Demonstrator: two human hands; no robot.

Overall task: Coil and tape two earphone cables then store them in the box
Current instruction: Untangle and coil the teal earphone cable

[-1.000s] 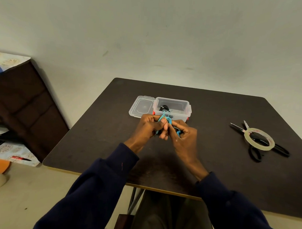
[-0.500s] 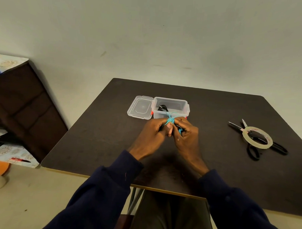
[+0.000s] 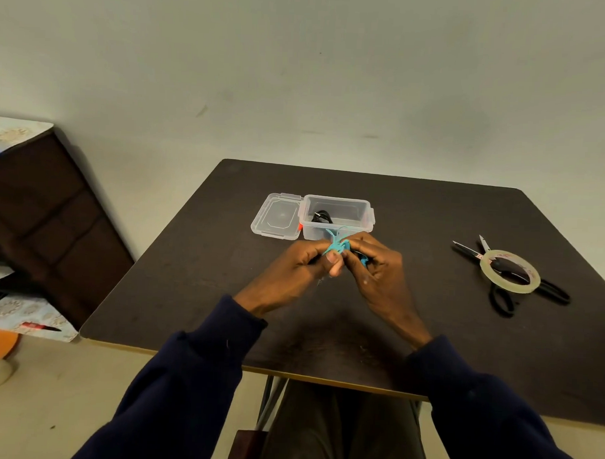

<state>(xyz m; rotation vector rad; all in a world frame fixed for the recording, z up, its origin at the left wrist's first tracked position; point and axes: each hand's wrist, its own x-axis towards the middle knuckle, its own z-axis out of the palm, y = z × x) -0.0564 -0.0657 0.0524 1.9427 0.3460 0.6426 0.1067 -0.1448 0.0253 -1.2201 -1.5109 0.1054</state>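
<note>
Pinching the blue earphone cable [image 3: 336, 246] between them, my left hand [image 3: 299, 267] and right hand [image 3: 378, 269] meet just before the open box [image 3: 336, 198]. It stands on the worktop [image 3: 189, 277], a black cable [image 3: 322, 217] inside.

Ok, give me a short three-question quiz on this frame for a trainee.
1. True or false: the tape roll lies on top of the scissors.
2. What do the left hand and right hand hold between them? A) the scissors B) a blue earphone cable C) the tape roll
3. Fill in: the open box already holds a ___ cable.

Key: 1 true; 2 B; 3 black, since the black cable lies inside it.
</note>
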